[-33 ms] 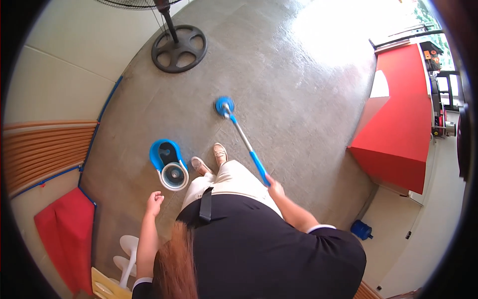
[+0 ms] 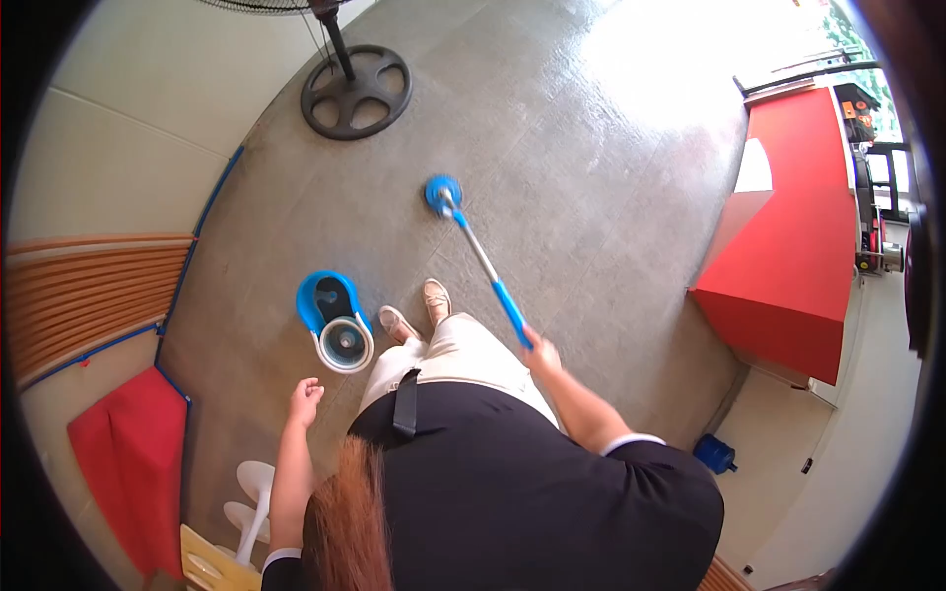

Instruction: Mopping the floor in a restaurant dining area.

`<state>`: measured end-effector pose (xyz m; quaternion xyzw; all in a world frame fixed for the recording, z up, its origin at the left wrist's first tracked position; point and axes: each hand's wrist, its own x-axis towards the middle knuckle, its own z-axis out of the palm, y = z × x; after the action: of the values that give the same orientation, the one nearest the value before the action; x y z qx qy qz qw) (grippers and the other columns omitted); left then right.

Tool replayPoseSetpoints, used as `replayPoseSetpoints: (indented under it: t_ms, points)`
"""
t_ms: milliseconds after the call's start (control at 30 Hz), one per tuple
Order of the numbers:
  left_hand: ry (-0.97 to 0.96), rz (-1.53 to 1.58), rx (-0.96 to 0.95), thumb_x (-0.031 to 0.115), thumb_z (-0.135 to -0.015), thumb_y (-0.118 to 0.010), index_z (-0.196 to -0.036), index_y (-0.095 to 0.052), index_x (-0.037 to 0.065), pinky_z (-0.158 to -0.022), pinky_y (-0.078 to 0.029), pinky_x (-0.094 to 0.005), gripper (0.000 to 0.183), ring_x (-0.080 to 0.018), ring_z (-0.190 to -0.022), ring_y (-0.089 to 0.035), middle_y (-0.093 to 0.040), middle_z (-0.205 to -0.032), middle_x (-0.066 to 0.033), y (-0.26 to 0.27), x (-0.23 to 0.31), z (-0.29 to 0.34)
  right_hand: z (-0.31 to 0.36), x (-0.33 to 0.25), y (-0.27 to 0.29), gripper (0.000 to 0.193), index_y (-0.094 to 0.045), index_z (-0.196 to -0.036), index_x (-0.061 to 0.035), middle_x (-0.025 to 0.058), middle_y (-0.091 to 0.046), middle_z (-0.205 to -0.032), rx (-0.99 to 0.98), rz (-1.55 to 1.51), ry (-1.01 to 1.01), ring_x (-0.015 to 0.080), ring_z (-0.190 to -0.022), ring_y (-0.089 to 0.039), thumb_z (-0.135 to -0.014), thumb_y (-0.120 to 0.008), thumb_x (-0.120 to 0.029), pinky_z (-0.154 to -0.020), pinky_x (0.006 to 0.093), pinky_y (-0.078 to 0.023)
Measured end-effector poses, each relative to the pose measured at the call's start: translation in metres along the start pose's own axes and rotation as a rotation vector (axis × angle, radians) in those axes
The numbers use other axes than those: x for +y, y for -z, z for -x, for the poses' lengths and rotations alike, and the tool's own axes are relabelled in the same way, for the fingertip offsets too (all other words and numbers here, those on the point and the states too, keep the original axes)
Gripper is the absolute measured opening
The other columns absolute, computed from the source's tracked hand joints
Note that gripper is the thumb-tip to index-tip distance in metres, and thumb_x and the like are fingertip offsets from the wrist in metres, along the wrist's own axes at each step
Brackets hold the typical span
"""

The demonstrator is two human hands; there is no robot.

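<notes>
My right hand (image 2: 539, 352) is closed around the blue grip at the top of a spin mop (image 2: 482, 258). The silver and blue handle slants away from me, and its round blue head (image 2: 442, 195) rests on the grey floor ahead of my feet. Out to my left side hangs my left hand (image 2: 306, 399), holding nothing, its fingers loosely bent and a little apart. Beyond it stands a blue mop bucket (image 2: 311, 293) with a white-rimmed spinner basket (image 2: 346, 345) at its near end, left of my shoes.
A black fan base (image 2: 356, 94) stands at the far left. To the right is a red counter (image 2: 788, 266), with a blue water jug (image 2: 715, 453) behind it. Red fabric (image 2: 138, 463) and a white stand (image 2: 254, 507) are at lower left. Wet-looking glare covers the far floor.
The mop head has shifted slightly farther from me, and my right hand has moved forward with the handle. My left hand and the bucket stay practically in place.
</notes>
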<state>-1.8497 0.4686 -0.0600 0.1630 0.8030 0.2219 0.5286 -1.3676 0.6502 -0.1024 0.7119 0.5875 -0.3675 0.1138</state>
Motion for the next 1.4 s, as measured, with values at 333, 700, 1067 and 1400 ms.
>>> replayPoseSetpoints:
  t_ms: [333, 700, 1067, 1400]
  points:
    - [0.011, -0.116, 0.026, 0.012, -0.075, -0.058, -0.102, -0.05, 0.001, -0.07, -0.043, -0.0238, 0.03, -0.0113, -0.076, -0.053, -0.057, -0.083, -0.0049, 0.025, -0.012, 0.016, -0.183, -0.217, 0.112, 0.048, -0.041, -0.12, -0.0281, 0.0099, -0.056, -0.103, 0.046, 0.061, 0.047, 0.0247, -0.093, -0.055, -0.073, -0.051, -0.021, -0.077, 0.034, -0.045]
    - [-0.002, -0.095, 0.001, 0.013, -0.075, -0.058, -0.101, -0.05, 0.001, -0.064, -0.042, -0.0231, 0.03, -0.0101, -0.071, -0.052, -0.057, -0.082, -0.0045, 0.0, 0.009, -0.018, 0.042, 0.009, 0.072, 0.048, -0.043, -0.119, -0.0273, 0.0176, -0.058, -0.091, 0.061, 0.124, -0.001, 0.0315, -0.083, -0.058, -0.072, -0.053, -0.022, -0.069, 0.0391, -0.046]
    - [-0.027, 0.108, 0.094, 0.011, -0.075, -0.058, -0.101, -0.051, 0.002, -0.061, -0.043, -0.023, 0.028, -0.01, -0.069, -0.051, -0.057, -0.08, -0.0043, -0.003, -0.003, -0.021, 0.024, -0.019, 0.099, 0.055, -0.043, -0.119, -0.0272, 0.0119, -0.058, -0.098, -0.014, 0.048, -0.116, 0.0261, -0.088, -0.057, -0.068, -0.06, -0.022, -0.077, 0.0335, -0.044]
    - [0.249, 0.093, 0.147, 0.014, -0.075, -0.058, -0.104, -0.049, 0.003, -0.071, -0.042, -0.026, 0.032, -0.0129, -0.078, -0.052, -0.057, -0.084, -0.0062, -0.032, -0.053, 0.042, -0.25, -0.207, 0.123, 0.053, -0.042, -0.119, -0.0206, 0.0141, -0.056, -0.098, 0.14, 0.361, 0.265, 0.0286, -0.089, -0.056, -0.068, -0.054, -0.012, -0.078, 0.0367, -0.045]
